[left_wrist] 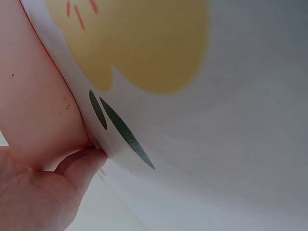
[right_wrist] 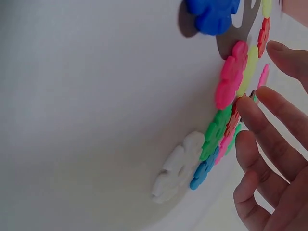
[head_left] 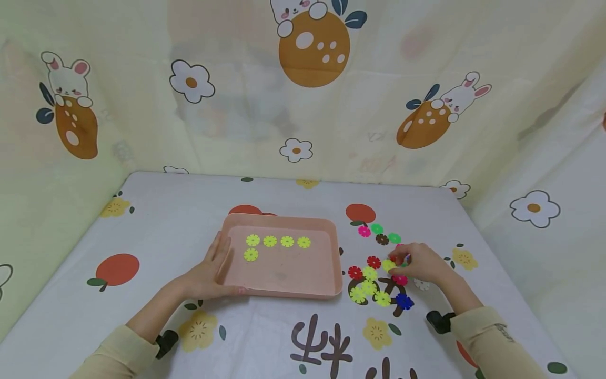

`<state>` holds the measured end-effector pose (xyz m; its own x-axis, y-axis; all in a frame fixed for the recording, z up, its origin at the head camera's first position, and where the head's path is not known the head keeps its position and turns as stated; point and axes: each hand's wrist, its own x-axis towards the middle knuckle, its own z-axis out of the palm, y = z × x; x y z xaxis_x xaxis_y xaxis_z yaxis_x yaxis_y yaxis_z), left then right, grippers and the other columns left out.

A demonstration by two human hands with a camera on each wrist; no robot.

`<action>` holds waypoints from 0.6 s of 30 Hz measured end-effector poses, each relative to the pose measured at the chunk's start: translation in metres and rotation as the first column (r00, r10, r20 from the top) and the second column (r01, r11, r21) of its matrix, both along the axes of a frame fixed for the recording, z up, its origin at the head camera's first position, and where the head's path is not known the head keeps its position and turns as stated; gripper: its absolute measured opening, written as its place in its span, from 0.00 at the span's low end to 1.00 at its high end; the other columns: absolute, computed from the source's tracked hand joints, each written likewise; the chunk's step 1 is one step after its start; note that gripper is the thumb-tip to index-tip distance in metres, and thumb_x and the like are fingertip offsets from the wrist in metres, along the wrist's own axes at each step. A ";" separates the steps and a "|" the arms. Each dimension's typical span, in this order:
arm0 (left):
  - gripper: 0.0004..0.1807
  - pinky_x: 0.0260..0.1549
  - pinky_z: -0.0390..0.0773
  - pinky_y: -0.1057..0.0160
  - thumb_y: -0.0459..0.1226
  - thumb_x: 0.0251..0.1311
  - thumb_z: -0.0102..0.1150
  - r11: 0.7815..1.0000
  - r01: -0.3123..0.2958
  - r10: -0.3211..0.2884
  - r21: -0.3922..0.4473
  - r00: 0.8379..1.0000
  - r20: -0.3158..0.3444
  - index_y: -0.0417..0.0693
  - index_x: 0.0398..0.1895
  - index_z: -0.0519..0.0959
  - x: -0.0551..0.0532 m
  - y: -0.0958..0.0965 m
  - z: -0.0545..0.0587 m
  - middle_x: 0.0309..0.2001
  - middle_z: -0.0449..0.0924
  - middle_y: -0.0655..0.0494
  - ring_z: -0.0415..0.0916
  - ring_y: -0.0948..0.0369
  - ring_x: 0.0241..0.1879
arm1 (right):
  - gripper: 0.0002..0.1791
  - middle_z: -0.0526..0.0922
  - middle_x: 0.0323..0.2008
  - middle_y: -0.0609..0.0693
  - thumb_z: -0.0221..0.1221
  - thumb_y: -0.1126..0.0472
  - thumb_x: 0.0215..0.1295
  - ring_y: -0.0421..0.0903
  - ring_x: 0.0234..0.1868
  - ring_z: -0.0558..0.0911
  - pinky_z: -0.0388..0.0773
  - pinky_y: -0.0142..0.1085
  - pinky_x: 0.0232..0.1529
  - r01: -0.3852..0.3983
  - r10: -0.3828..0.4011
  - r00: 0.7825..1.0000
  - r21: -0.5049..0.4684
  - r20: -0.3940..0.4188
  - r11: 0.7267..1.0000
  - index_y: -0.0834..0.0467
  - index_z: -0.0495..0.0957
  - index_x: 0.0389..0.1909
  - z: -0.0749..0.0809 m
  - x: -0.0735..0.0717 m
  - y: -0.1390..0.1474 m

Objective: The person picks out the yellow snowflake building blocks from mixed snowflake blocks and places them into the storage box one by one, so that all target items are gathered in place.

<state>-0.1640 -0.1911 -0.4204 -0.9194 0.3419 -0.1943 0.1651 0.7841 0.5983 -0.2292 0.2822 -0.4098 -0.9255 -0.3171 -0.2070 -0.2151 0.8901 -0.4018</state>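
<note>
A shallow pink tray (head_left: 284,284) lies mid-table with several yellow flower-shaped discs inside, four-and-one in an L. My left hand (head_left: 208,273) holds the tray's near left corner, thumb along the front wall and fingers at the left rim. In the left wrist view the thumb (left_wrist: 84,166) presses against the tray wall (left_wrist: 43,91). To the right of the tray, my right hand (head_left: 421,263) reaches into loose flower discs. Its thumb and forefinger are spread apart around a yellow flower disc (head_left: 388,265). In the right wrist view that yellow disc (right_wrist: 249,72) lies just past the fingertips.
Around the right hand lie a blue disc (head_left: 404,301), a red disc (head_left: 355,272), a brown disc (head_left: 382,239), a green disc (head_left: 395,238) and a white disc (right_wrist: 178,168). The printed cloth (head_left: 265,337) covers the table, and a curtain (head_left: 236,121) hangs behind.
</note>
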 end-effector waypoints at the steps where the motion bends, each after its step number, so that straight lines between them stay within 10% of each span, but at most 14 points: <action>1: 0.67 0.55 0.58 0.37 0.64 0.40 0.62 1.000 -0.001 0.001 0.001 1.000 0.001 0.43 0.71 0.31 0.000 0.000 0.000 0.70 0.17 0.45 0.41 0.37 0.66 | 0.20 0.75 0.26 0.44 0.69 0.53 0.48 0.44 0.30 0.71 0.71 0.34 0.31 0.003 -0.003 1.000 0.013 0.002 1.000 0.57 0.81 0.42 0.000 0.000 -0.001; 18: 0.67 0.55 0.57 0.36 0.65 0.40 0.61 1.000 0.008 -0.009 -0.018 1.000 -0.012 0.42 0.71 0.31 0.000 0.000 0.002 0.69 0.17 0.43 0.38 0.36 0.66 | 0.17 0.74 0.23 0.44 0.71 0.50 0.42 0.43 0.27 0.71 0.71 0.36 0.28 0.037 -0.031 0.999 0.181 -0.033 0.983 0.54 0.82 0.31 -0.005 -0.004 -0.010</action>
<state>-0.1636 -0.1910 -0.4185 -0.9187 0.3464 -0.1895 0.1788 0.7930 0.5824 -0.2335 0.2718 -0.4145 -0.9418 -0.2448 -0.2303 -0.1927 0.9547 -0.2267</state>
